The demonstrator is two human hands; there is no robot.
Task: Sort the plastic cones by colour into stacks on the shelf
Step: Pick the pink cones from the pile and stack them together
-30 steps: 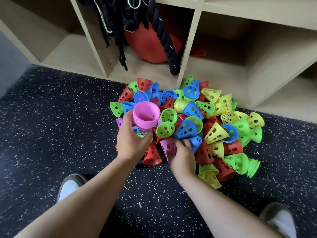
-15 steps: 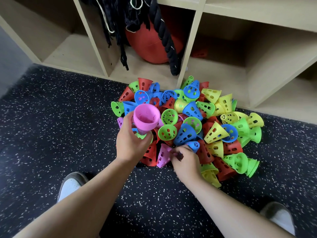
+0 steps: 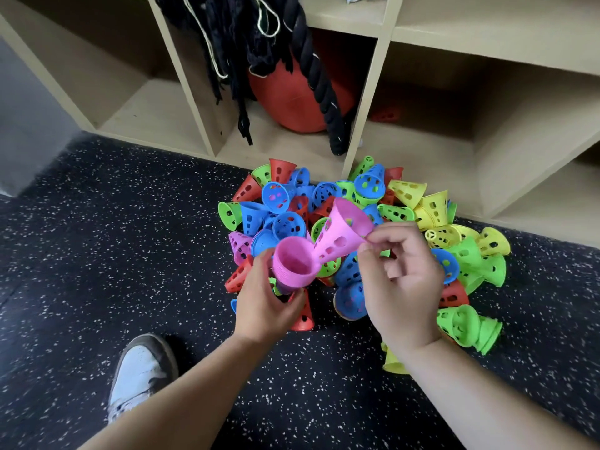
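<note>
A pile of perforated plastic cones (image 3: 383, 203) in red, blue, green, yellow and pink lies on the floor before the wooden shelf (image 3: 367, 92). My left hand (image 3: 263, 300) grips a nested stack of pink cones (image 3: 292, 266), mouth up. My right hand (image 3: 399, 277) pinches the wide rim of a single pink cone (image 3: 341, 235), whose narrow end points into the stack's mouth. Another pink cone (image 3: 238, 245) lies at the pile's left edge.
The shelf's middle compartment holds an orange ball (image 3: 292, 99) and a black rope (image 3: 321, 86) with dark cords. The left compartment (image 3: 152, 115) and right compartment (image 3: 431, 151) have bare boards. A white shoe (image 3: 139, 375) stands on the speckled black floor (image 3: 97, 254).
My right hand lifted a pink cone out of the pile's near edge and brought it up to the mouth of the pink stack. The left hand kept holding the stack.
</note>
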